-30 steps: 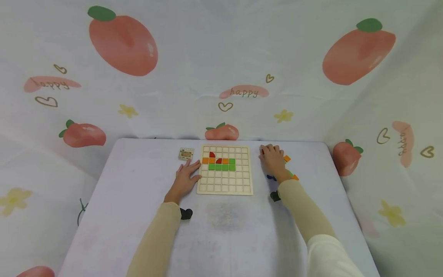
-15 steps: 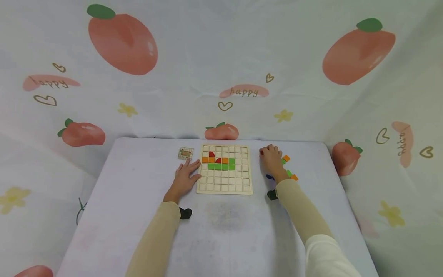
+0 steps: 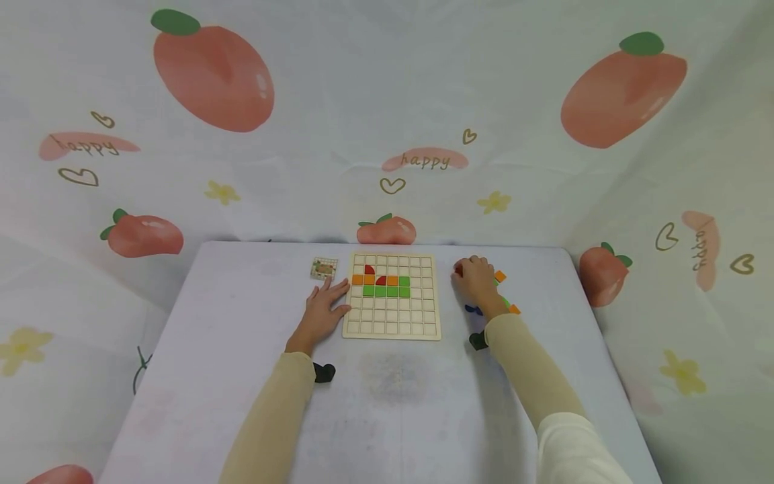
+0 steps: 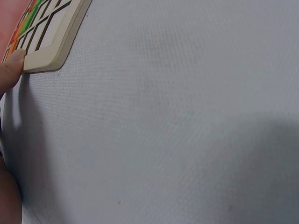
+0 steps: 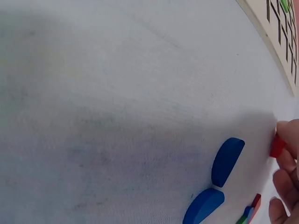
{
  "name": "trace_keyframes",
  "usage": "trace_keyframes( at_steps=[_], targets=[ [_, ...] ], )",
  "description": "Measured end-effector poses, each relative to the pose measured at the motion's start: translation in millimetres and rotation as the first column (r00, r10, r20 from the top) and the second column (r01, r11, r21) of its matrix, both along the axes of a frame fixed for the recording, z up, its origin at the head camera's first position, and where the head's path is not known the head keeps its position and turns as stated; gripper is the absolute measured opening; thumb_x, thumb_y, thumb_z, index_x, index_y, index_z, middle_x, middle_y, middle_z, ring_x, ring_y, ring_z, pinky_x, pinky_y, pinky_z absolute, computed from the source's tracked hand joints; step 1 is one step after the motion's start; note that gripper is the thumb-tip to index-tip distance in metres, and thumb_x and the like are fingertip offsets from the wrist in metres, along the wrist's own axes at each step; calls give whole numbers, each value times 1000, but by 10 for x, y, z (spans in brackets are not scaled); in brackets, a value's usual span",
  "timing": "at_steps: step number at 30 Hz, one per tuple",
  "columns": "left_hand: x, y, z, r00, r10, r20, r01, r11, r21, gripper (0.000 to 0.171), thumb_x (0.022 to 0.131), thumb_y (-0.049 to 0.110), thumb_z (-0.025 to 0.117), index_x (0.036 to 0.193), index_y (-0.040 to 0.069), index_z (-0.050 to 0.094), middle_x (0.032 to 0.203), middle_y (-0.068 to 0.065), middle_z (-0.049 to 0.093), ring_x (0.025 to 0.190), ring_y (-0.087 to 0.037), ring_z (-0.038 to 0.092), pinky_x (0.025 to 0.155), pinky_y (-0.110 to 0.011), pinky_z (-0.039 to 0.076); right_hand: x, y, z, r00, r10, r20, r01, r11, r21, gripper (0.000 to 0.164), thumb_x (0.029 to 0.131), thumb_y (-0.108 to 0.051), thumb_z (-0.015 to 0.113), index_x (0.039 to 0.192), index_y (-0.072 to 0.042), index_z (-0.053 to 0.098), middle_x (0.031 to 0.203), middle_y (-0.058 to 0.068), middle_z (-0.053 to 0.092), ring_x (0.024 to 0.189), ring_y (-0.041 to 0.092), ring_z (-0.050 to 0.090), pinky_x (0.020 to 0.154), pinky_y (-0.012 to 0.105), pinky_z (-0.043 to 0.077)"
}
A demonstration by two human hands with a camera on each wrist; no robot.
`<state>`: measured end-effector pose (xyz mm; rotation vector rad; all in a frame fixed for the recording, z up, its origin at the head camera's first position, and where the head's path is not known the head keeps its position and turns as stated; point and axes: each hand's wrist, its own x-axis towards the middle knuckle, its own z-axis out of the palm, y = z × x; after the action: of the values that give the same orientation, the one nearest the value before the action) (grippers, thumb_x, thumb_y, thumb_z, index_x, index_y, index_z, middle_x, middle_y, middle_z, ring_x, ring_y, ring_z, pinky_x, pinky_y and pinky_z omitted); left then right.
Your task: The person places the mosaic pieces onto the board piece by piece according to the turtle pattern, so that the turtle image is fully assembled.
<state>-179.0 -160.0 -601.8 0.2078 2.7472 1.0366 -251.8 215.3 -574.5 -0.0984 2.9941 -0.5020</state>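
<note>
A square wooden grid board (image 3: pixel 392 326) lies on the table, bearing green and orange square tiles and two red rounded tiles in its upper left cells. My left hand (image 3: pixel 320 314) rests beside it with spread fingers at its left edge; in the left wrist view the thumb (image 4: pixel 13 67) touches the frame. To the right of the board, my right hand (image 3: pixel 476 282) pinches a red block (image 5: pixel 277 145) between thumb and fingers. Two blue rounded blocks (image 5: pixel 227 161) lie near that hand on the cloth.
A small pattern card (image 3: pixel 324 267) lies left of the board. Orange (image 3: pixel 500 276) and green loose blocks lie around the right hand, partly hidden by it. A fruit-printed cloth backdrop (image 3: pixel 314 134) rises behind the table's far edge.
The right hand stays right of the board; its fingers have shifted slightly around the red block, which it now pinches. The left hand has not moved.
</note>
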Motion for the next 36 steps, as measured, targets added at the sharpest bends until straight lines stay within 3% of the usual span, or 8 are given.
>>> trace_keyframes(
  at_steps=[11,27,36],
  targets=[
    [15,-9,3,1000,8,1,-8,1000,-5,59,100,29,64,155,16,45,165,3,39,162,-29,11,132,-54,2,45,-226,13,991,75,-110,-80,996,-44,33,96,-25,70,121,-4,73,117,19,70,105,37,60,95,47,51],
    [27,0,12,1000,14,6,-14,1000,0,60,100,27,65,155,15,44,165,2,39,162,-30,10,131,-55,2,171,-606,-126,993,113,-39,-119,958,-260,32,96,-28,72,122,-9,73,120,13,68,107,30,56,95,42,51],
    [-2,8,-23,1000,15,-3,-15,1000,4,60,100,28,64,155,16,45,165,2,38,162,-29,10,132,-54,2,183,-720,-169,993,113,-43,-120,955,-273,32,97,-30,70,123,-12,73,117,9,67,103,26,54,89,38,48]
  ],
)
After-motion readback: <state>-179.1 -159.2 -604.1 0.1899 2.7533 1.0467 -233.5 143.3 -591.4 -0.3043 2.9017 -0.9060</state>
